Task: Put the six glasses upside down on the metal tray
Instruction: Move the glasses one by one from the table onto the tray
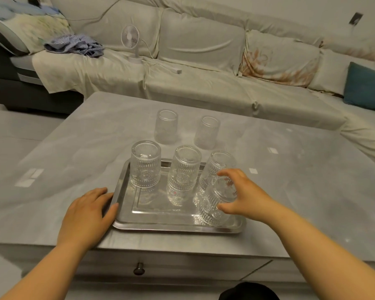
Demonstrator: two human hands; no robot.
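A metal tray [160, 215] lies near the front edge of the grey table. Three ribbed clear glasses stand upside down along its far side: left [145, 164], middle [183, 174] and right [217, 167]. A fourth glass [214, 205] is upside down and tilted at the tray's front right, with my right hand [243, 193] gripping its base. My left hand [89, 211] rests flat on the tray's left rim, holding nothing. Two more glasses stand upright on the table behind the tray, one on the left [166, 126] and one on the right [207, 132].
A covered sofa [204, 50] runs behind the table, with a small white fan [131, 43], a bundle of striped cloth [74, 45] and a teal cushion [364, 83] on it. A drawer knob [139, 268] sits below the table's front edge.
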